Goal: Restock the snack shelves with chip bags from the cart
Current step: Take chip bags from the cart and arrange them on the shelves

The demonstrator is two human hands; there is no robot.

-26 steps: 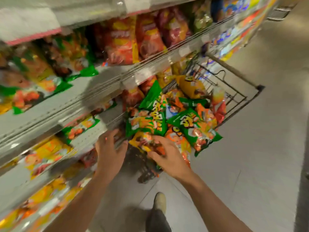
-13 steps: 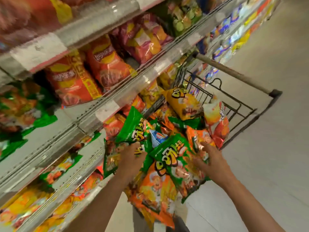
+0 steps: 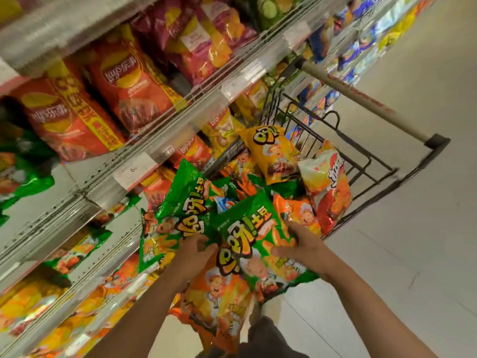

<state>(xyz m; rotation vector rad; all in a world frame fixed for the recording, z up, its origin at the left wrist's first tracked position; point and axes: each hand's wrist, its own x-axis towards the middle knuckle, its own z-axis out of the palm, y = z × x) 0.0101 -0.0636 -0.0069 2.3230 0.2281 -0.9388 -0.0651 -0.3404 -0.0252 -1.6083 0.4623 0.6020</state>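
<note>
Head view: your left hand [image 3: 192,250] and right hand [image 3: 304,248], reaching a second ago, now grip a green chip bag [image 3: 247,236] and orange bag [image 3: 219,298] lifted off the cart [image 3: 371,161] pile, shelves [image 3: 165,140] at nine o'clock awaiting stock.

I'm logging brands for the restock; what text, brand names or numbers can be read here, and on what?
"Lay's", with Chinese characters after it: yellow-and-red logo on the red chip bag on the middle shelf.
"6", remaining digits blurred: white shelf-edge price tag.
Large stylised Chinese characters, not legible to me: green foil chip bag held by the right hand.
Red lettering on the grey cart handle: too blurred.
</note>
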